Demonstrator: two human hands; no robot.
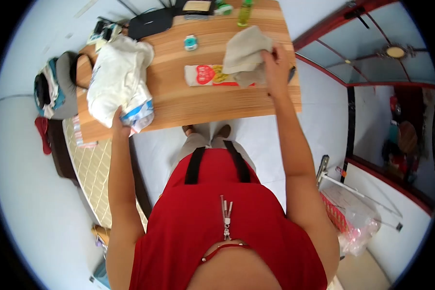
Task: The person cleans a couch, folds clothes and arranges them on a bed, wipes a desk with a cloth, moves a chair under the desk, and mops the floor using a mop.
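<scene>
On the left part of the wooden table (171, 104) lies a crumpled white cloth bundle (118, 79). Blue and white plastic (139, 115) shows at its near corner. My left hand (121, 126) grips that near edge, thumb on top, the other fingers mostly hidden. At the right, my right hand (276, 67) is closed on the edge of a beige cloth (246, 50), lifting part of it. Beneath and beside the cloth is a long flat packet (204, 75) with a red heart and yellow print, its right end partly covered.
A small teal-and-white jar (190, 42) stands mid-table. Along the far edge are a black router-like box (151, 23), a green bottle (244, 13) and small items. Clothes (53, 87) are piled at the left. A folding metal frame (360, 191) stands at the lower right.
</scene>
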